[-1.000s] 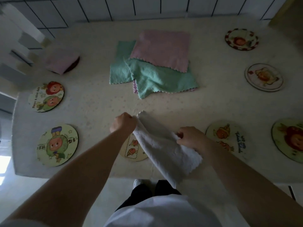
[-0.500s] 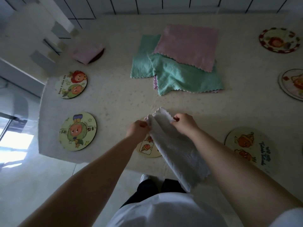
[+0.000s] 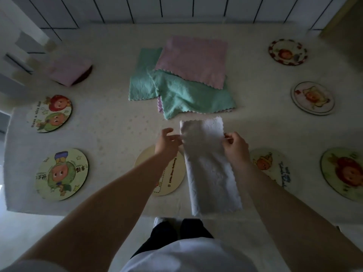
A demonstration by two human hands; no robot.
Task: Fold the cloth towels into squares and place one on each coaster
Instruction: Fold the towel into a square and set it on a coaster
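A white towel (image 3: pixel 210 165), folded into a long strip, lies on the table from its middle to the near edge. My right hand (image 3: pixel 235 146) pinches its right edge near the far end. Beside the left edge is my left hand (image 3: pixel 168 143), fingertips touching it and thumb spread apart. Partly under my left forearm lies a round cream coaster (image 3: pixel 169 179), its right side covered by the strip. Another picture coaster (image 3: pixel 273 165) is just right of my right wrist. At the far left, a folded pink towel (image 3: pixel 67 70) sits on a dark coaster (image 3: pixel 87 72).
A pile of unfolded towels lies beyond the strip: a pink one (image 3: pixel 193 59) on top of two teal ones (image 3: pixel 188 95). Several bare picture coasters ring the table, two at the left (image 3: pixel 61 173) and three at the right (image 3: pixel 312 98). A tiled wall runs behind.
The white towel hung bunched between both hands; now it is spread flat as a long strip on the table. My left hand has loosened its grip on the edge.
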